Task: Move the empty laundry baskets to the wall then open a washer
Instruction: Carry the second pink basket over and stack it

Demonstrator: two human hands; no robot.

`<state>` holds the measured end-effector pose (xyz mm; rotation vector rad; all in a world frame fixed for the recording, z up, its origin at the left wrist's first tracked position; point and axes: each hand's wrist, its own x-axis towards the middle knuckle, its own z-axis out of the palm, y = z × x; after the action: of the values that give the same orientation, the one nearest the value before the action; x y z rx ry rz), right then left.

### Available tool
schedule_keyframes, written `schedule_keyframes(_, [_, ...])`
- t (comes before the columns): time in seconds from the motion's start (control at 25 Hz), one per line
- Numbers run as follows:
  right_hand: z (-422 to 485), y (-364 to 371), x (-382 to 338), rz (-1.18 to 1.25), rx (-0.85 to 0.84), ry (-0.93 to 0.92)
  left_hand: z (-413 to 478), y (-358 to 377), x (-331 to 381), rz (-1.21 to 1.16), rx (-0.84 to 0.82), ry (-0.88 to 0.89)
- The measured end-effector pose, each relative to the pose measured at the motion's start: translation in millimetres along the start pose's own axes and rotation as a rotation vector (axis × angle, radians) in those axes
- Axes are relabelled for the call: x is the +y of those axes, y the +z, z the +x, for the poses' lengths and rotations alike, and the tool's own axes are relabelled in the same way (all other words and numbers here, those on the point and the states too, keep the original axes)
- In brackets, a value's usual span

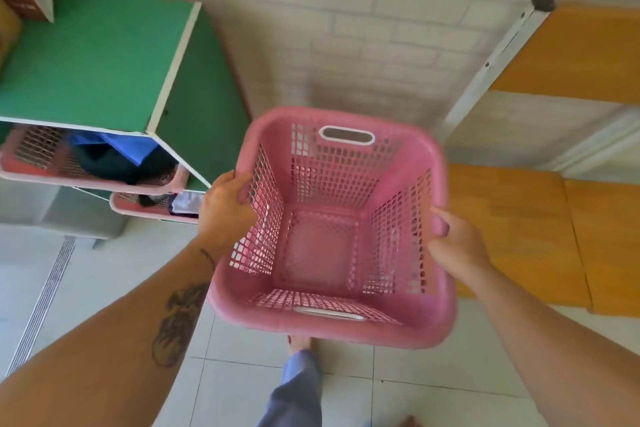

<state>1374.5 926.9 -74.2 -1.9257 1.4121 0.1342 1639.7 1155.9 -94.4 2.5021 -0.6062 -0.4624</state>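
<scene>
An empty pink laundry basket (322, 246) with perforated sides and white-rimmed handle slots hangs in the air at the middle of the view, close to the white brick wall (346, 28). My left hand (227, 210) grips its left rim, fingers curled inside. On the opposite rim, my right hand (453, 241) holds the basket with the thumb on top. No washer is in sight.
A green shelf unit (104, 59) stands at the left with two pink baskets (45, 163) (152, 204) holding clothes. An orange-topped bench with a white frame (540, 229) runs along the right. White floor tiles (242, 388), a floor drain strip (45, 302) and my leg (298, 392) lie below.
</scene>
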Motion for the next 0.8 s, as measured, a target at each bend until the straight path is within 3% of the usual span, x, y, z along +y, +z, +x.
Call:
schedule_keyframes(0.2, [40, 60, 22, 0.004, -0.06, 0.123, 38, 60, -46, -0.099, -0.158, -0.208])
schedule_keyframes(0.48, [52, 87, 47, 0.036, -0.234, 0.194, 48, 96, -65, -0.142, -0.271, -0.319])
schedule_keyframes(0.6, [35, 71, 48, 0.017, -0.27, 0.18, 40, 87, -47, -0.061, -0.299, -0.324])
schedule_keyframes(0.8, [-20, 19, 56, 0.064, -0.159, 0.129, 3, 59, 25, -0.001, -0.269, -0.214])
